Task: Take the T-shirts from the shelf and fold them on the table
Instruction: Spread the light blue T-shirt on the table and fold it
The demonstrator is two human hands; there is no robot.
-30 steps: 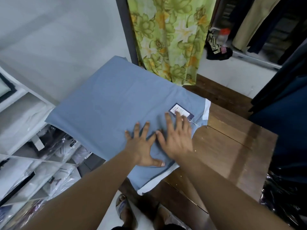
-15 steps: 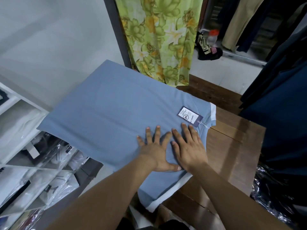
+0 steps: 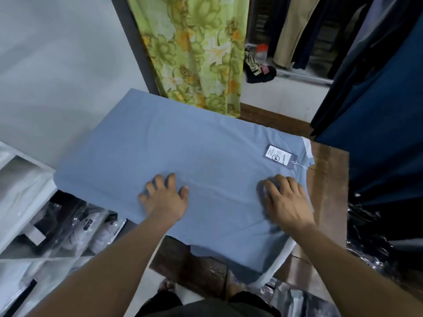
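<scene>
Head view: our left hand (image 3: pixel 165 200) and right hand (image 3: pixel 286 200) press flat, fingers spread wide, well apart on the blue T-shirt (image 3: pixel 183 152) covering the wooden table (image 3: pixel 329 202). Paper tag (image 3: pixel 278 156) lies just beyond our right fingertips; shelf (image 3: pixel 27 179) sits left of our left fingers.

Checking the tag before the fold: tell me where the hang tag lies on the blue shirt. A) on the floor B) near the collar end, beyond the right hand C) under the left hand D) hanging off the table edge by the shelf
B: the tag lies on the shirt by its white-trimmed end, beyond the right hand.
</scene>
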